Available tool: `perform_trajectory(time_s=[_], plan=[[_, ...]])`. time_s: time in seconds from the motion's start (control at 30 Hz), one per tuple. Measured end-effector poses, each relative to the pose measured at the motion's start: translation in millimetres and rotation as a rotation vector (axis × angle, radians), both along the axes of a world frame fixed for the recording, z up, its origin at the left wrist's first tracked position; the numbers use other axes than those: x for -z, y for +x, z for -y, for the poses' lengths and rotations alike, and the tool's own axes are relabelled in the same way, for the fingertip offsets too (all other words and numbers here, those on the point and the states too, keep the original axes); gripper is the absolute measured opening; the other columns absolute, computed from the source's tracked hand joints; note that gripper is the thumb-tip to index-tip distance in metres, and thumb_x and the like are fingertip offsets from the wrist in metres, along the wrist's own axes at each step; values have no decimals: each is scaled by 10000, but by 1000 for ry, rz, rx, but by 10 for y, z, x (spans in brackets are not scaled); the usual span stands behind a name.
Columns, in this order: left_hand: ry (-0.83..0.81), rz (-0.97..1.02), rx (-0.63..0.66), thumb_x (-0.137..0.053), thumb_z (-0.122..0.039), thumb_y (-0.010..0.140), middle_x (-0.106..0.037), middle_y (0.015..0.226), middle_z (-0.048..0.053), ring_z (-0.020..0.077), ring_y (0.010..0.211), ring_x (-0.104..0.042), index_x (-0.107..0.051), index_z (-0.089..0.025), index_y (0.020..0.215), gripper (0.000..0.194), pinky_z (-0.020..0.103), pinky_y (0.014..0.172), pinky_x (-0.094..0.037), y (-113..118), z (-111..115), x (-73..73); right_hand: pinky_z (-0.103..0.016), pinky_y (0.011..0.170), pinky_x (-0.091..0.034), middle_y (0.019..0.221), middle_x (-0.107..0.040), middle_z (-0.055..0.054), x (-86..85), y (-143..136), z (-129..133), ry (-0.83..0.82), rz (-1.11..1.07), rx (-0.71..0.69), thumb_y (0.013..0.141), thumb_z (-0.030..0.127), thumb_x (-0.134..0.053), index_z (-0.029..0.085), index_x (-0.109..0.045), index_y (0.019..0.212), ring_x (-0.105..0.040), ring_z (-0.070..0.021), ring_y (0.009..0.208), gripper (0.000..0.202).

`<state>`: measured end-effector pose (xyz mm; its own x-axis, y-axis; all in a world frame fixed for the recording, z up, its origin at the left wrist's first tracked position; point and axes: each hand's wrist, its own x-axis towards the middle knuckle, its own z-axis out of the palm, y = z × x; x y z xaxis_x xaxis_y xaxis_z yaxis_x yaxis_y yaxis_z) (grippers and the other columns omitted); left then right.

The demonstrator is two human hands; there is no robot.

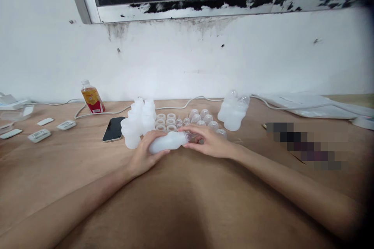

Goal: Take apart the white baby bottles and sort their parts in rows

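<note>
While white bottles point(131, 138) stand at the left, your left hand point(147, 151) wraps around the base end of the held bottle point(169, 142), which lies sideways between both hands, neck to the right. Beyond it, white rings point(171, 124) sit on the table point(73, 148). Your right hand point(212, 142) pinches a clear piece point(191, 136) at that neck; capped bottles point(233, 120) stand farther right.

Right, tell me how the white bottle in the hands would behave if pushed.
The white bottle would probably roll on its side, given its rounded body. It's likely light, judging by its cloudy, plastic-like wall. Its smooth surface might slip.
</note>
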<state>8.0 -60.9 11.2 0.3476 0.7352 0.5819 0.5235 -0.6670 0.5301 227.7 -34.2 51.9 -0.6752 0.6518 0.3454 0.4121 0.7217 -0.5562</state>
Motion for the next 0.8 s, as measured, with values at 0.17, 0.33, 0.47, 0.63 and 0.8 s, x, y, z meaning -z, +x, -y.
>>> perform_trajectory(time_s=[0.17,0.33,0.47,0.63,0.8], plan=[[132,-33,6,-550,-278,739,-517,1020,62,184,989,-459,-456,-199,1049,333,345,855,-388,12,21,30,-209,502,-418,819,-574,-39,100,-94,57,-204,-84,130,763,388,-464,180,-507,991,-530,-110,653,312],[303,-163,-32,-517,-231,761,-505,1019,81,189,964,-448,-419,-186,1105,360,351,822,-404,17,33,55,-134,310,-245,557,-454,33,140,-163,91,-626,-244,204,731,531,-431,164,-483,761,-364,-34,402,372],[462,-335,-58,-504,-211,766,-518,1055,83,219,991,-424,-441,-209,1100,340,377,810,-398,10,44,47,-123,279,-126,485,-425,40,126,-175,93,-856,-292,238,734,566,-386,141,-442,613,-214,4,334,445],[289,-276,-80,-543,-340,726,-510,1098,92,222,1013,-451,-365,-191,1167,498,358,838,-399,7,112,-42,-138,280,-222,509,-466,43,45,-105,87,-621,-213,196,711,524,-467,161,-499,814,-336,-27,342,379],[6,-312,-27,-451,-377,767,-500,1150,79,212,989,-507,-301,-212,1220,506,329,805,-423,9,153,-66,-177,360,-355,657,-532,6,0,-77,98,-347,-107,95,715,434,-510,186,-492,1003,-482,-80,486,381]])
